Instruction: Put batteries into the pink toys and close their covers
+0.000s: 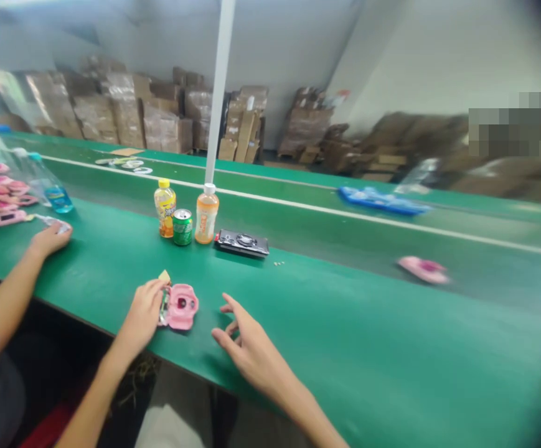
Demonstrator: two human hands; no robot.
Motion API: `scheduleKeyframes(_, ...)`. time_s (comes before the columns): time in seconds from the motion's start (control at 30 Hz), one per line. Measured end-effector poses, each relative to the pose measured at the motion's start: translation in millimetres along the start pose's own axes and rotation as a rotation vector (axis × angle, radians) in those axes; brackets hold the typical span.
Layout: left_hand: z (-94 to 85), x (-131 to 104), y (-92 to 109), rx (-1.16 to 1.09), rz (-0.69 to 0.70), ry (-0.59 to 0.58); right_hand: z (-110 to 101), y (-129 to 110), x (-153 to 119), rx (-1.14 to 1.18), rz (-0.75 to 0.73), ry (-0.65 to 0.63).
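Note:
My left hand (pixel 143 313) rests on the green table (pixel 345 348) and grips the left side of a pink plastic part (pixel 180 306) with a round hole in its middle. A small tan piece (pixel 164 275) lies just above my fingers. My right hand (pixel 246 343) hovers to the right of the pink part, fingers spread and holding nothing. Another pink part (pixel 423 269) lies farther right on the belt, blurred.
A yellow bottle (pixel 165 208), green can (pixel 182 227), orange bottle (pixel 206 213) and black device (pixel 242 242) stand behind my hands. A co-worker's hand (pixel 50 239) and several pink parts (pixel 4 199) are at left, beside a blue bottle (pixel 54 191). Cardboard boxes (pixel 158 118) line the back.

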State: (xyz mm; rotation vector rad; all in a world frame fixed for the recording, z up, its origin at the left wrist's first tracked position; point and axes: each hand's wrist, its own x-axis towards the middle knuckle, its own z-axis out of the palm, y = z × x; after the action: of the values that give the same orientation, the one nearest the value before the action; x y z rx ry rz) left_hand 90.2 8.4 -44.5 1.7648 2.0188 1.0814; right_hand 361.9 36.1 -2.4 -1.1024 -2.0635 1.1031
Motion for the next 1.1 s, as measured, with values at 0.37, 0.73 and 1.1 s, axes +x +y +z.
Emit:
scheduleKeyframes(0.37,45.1,-11,75,-0.139,0.152,-0.329,-59,16,-48,0.046,0.204,0.119)
scheduleKeyframes(0.73,39.5,-25,103,-0.853,-0.097,-0.560,-32,-16,-47,-0.284,-0.308,0.419)
scheduleKeyframes(1.1,39.3,-35,99,-0.968,-0.177,-0.488,-22,-8,-21,-0.284,-0.395,0.285)
